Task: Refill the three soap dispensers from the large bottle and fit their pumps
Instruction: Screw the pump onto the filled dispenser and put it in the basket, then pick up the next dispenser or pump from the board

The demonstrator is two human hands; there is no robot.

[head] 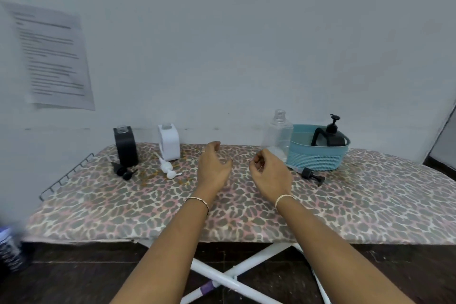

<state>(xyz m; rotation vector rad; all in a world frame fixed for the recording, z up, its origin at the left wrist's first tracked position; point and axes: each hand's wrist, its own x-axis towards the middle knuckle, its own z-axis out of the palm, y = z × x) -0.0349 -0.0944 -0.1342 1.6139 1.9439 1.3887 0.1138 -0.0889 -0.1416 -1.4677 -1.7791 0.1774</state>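
Leopard-print board cover; black dispenser; white dispenser; turquoise basket

You get soft, even, cool light with faint shadows; the wide lens bows the ironing board, and the paper notice far left is blurred.

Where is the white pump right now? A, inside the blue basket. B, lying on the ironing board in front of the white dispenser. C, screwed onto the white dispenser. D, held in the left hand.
B: the white pump lies on its side on the ironing board, just in front of the white dispenser, whose neck stands open with nothing fitted.
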